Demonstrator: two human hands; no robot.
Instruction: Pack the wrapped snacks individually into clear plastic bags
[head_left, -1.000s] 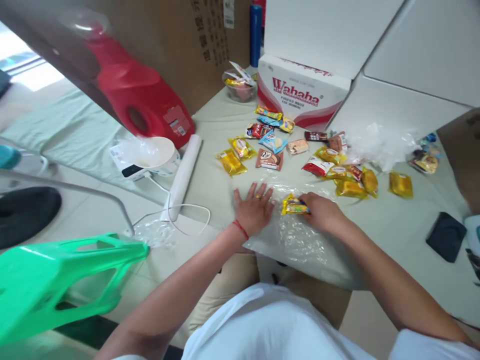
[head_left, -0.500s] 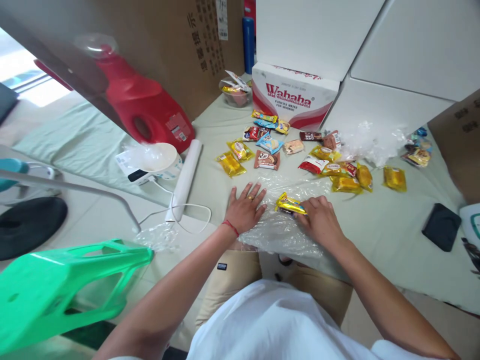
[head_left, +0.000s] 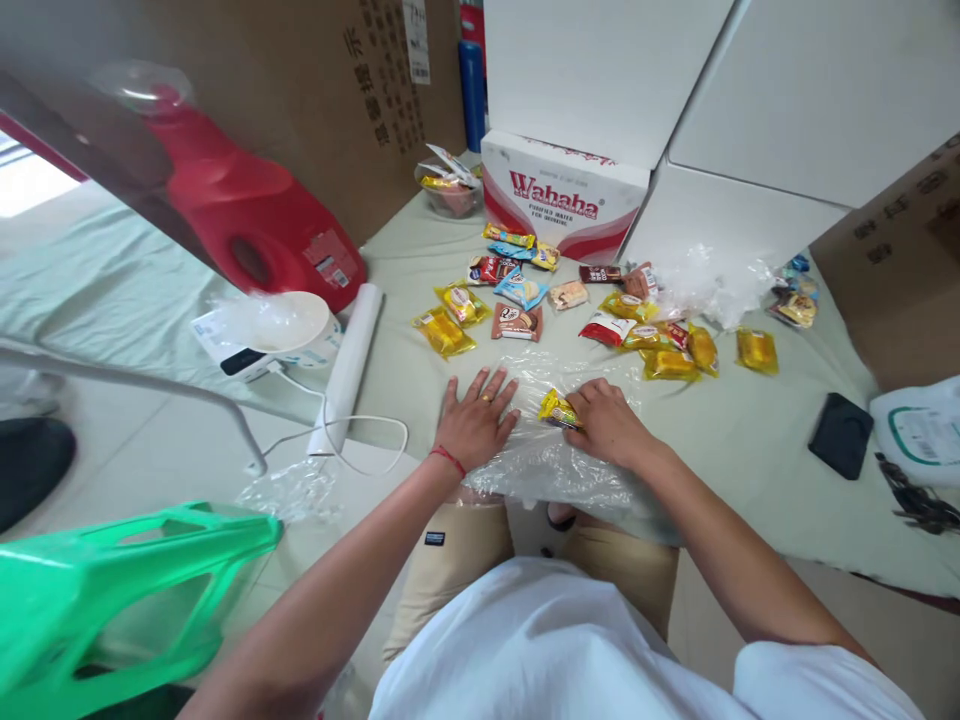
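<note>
My left hand (head_left: pixel 478 420) lies flat with fingers spread on a sheet of clear plastic film (head_left: pixel 525 462) at the near edge of the cloth-covered table. A ring and a red string bracelet are on it. My right hand (head_left: pixel 609 424) has its fingers closed over the right end of a small yellow snack packet (head_left: pixel 556 409), which rests on the film between my hands. Behind them are several wrapped snacks, among them a brown packet (head_left: pixel 517 322), a blue packet (head_left: pixel 521 288), a yellow packet (head_left: pixel 443 331) and a red-and-white packet (head_left: pixel 606 328).
A Wahaba-lettered carton (head_left: pixel 559 195) stands at the back, with crumpled clear plastic (head_left: pixel 705 285) to its right. On the left are a red jug (head_left: pixel 255 215), a white roll (head_left: pixel 352 365), a paper tub (head_left: pixel 307 330) and a green stool (head_left: pixel 135 570). A black pouch (head_left: pixel 841 436) lies right.
The view has shifted, so the whole scene sits further left. My right hand covers more of the yellow packet than before. My left hand stays flat on the film.
</note>
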